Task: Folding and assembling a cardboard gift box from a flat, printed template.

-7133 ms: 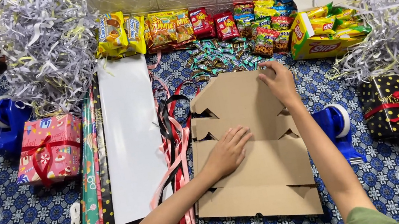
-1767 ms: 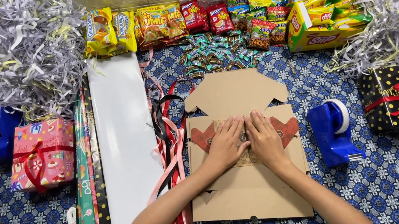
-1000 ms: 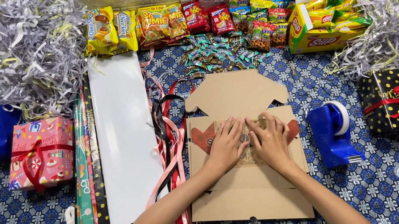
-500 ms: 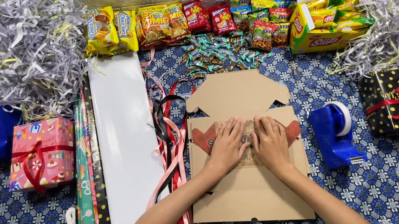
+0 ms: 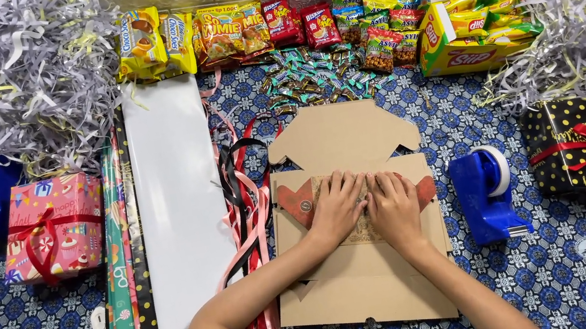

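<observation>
Cardboard box blank (image 5: 364, 272) lies flat beneath both hands, its flap beyond the fingertips | white sheet (image 5: 181, 200) well left of the hands | blue tape dispenser (image 5: 484, 191) just right of them | left hand (image 5: 337, 209) and right hand (image 5: 394, 207) side by side, fingers spread, palms pressing flat, gripping nothing.

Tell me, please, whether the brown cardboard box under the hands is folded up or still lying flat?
Partly folded: the cardboard box lies mostly flat, one flap doubled over under the left hand and right hand.
</observation>
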